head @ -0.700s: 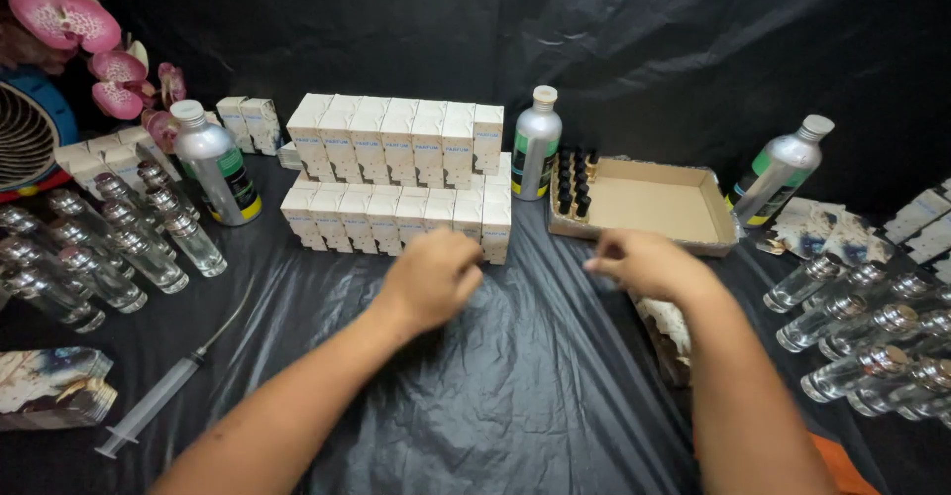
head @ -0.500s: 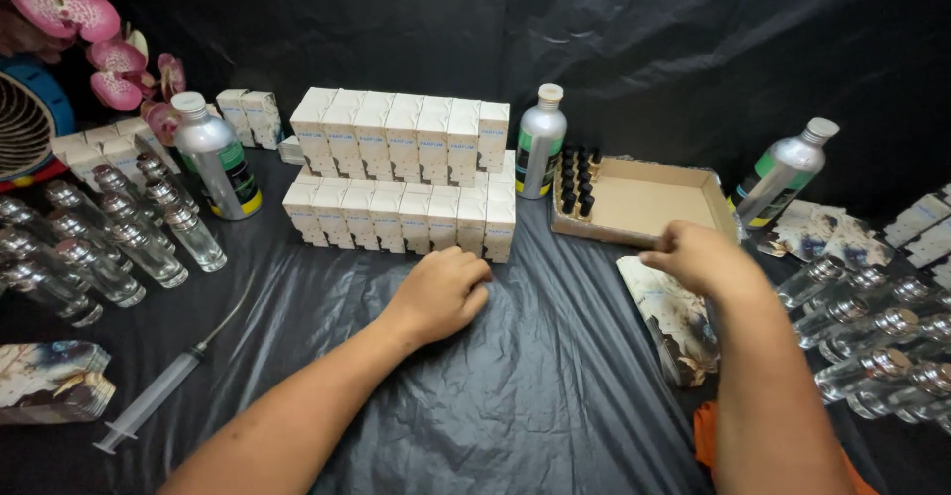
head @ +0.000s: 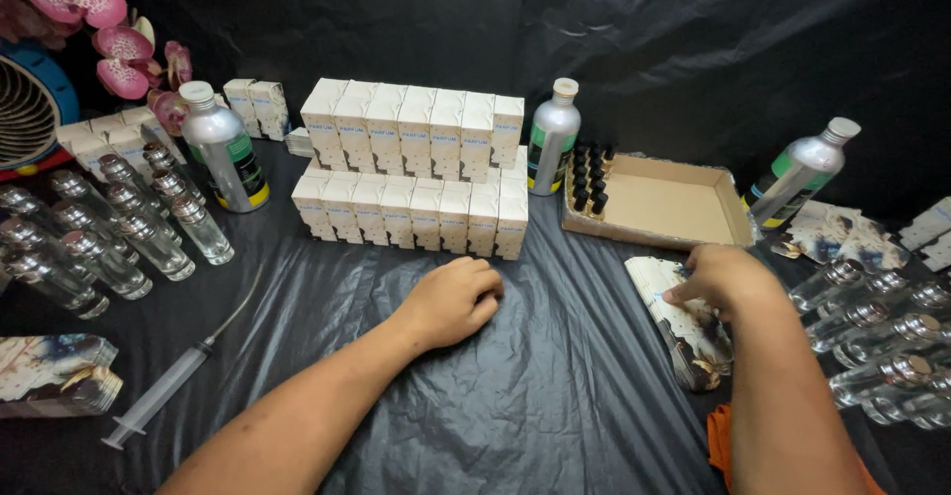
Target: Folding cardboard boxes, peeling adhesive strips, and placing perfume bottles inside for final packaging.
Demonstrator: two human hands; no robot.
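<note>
Two bare hands sit low on a worktop covered in crinkly black plastic sheeting [head: 555,396]. The left hand [head: 454,300] is curled into a loose fist, knuckles down on the plastic, holding nothing. The right hand [head: 721,279] is off to the right side, fingers bent and pressing on top of a stack of flat printed cards [head: 686,325], which look like unfolded cartons with a marbled cream and brown pattern. That stack lies on the sheeting just in front of an open shallow cardboard tray [head: 674,210].

Plenty of stuff crowds around. Right behind the left hand is a two-tier wall of small cream boxes [head: 411,168], all upright and packed edge to edge. A silver metal bottle with a green label [head: 551,138] stands between the boxes and the tray, and a row of little black caps [head: 590,176] fills the tray's left end. Another silver bottle [head: 222,148] stands at the left, and a third [head: 798,174] leans at the far right.

Clear glass bottles with shiny metal collars [head: 119,227] lie in rows on the left, and more of them [head: 882,336] lie close beside the right forearm, so that side is pretty tight. A plastic syringe with a thin tube [head: 163,386] lies on the left front, near another pile of printed cartons [head: 54,376]. Pink artificial orchids [head: 89,9] and part of a small fan [head: 25,109] fill the top left corner.
</note>
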